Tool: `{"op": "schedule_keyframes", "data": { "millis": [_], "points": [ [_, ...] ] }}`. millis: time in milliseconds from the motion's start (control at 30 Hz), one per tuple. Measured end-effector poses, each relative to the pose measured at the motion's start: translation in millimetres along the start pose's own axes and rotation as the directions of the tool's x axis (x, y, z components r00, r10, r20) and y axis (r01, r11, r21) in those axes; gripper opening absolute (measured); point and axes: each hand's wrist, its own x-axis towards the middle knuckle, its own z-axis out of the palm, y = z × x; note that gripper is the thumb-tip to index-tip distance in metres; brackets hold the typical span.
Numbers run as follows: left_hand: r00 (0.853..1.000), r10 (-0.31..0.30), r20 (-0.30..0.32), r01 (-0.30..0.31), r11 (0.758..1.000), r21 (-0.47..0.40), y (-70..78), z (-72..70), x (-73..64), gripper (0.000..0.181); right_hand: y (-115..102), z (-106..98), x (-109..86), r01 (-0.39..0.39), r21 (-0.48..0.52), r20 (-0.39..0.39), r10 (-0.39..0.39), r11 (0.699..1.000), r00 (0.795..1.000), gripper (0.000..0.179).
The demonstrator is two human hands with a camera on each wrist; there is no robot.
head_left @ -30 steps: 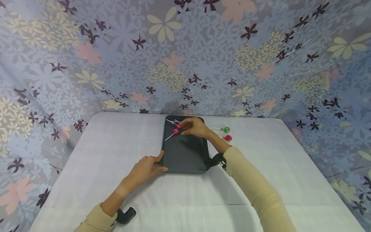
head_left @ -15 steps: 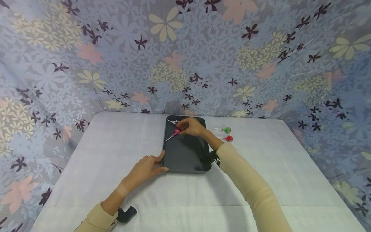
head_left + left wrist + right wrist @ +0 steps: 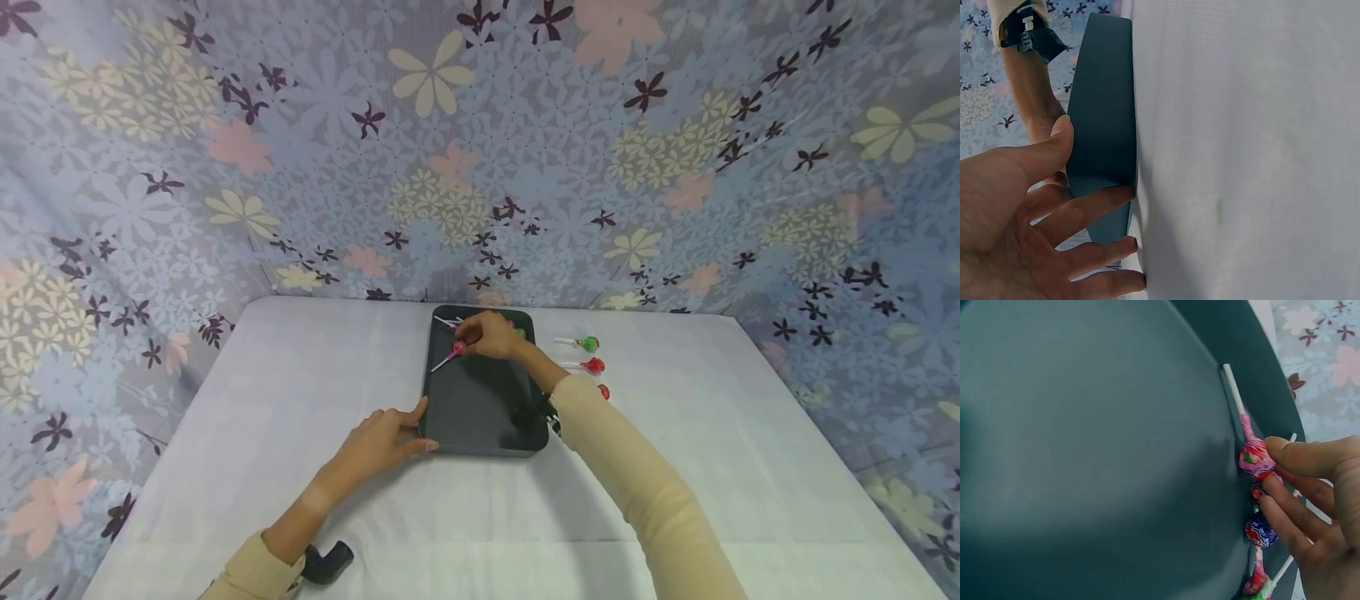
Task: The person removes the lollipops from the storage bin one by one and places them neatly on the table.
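Observation:
A dark grey tray [image 3: 480,408] rests on the white cloth. My right hand [image 3: 491,335] is over its far part, pinching the candy head of a pink lollipop [image 3: 1255,456] between thumb and fingers. The stick of that lollipop lies against the tray wall in the right wrist view. Beside it, a purple-wrapped lollipop [image 3: 1261,530] and other lollipops line the far side, partly hidden by my fingers. At the tray's near left corner, my left hand [image 3: 382,446] is spread, its thumb and extended fingers touching the outer wall [image 3: 1104,106].
Right of the tray, a green lollipop [image 3: 588,343] and a red lollipop [image 3: 594,365] lie on the cloth. Another red lollipop [image 3: 603,391] shows partly behind the right sleeve [image 3: 637,467]. A flowered curtain [image 3: 480,150] hangs behind the table.
My right hand has shifted slightly left and closed in on the pink lollipop. Its forearm has swung left, uncovering part of another red lollipop on the cloth. My left hand stays at the tray corner.

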Motion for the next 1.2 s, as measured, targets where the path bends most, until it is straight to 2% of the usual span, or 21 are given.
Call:
{"op": "schedule_keyframes", "data": {
  "millis": [267, 467, 1200],
  "points": [
    [1.000, 0.000, 0.031, 0.000, 1.000, -0.016, 0.6, 6.1, -5.0, 0.071, 7.9, 12.9, -8.7, 0.003, -0.077, 0.016, -0.002, 0.997, 1.000, 0.021],
    [0.999, -0.009, 0.044, 0.010, 1.000, -0.024, -1.1, 7.0, -7.7, 0.070, 11.0, 17.7, -12.7, -0.004, -0.072, 0.042, 0.007, 0.997, 0.999, 0.020],
    [1.000, 0.016, 0.005, -0.016, 1.000, -0.010, -4.5, -8.3, 4.8, 0.071, 1.5, 9.6, 5.9, 0.002, -0.042, 0.044, -0.001, 0.999, 0.999, 0.022]
  ]
}}
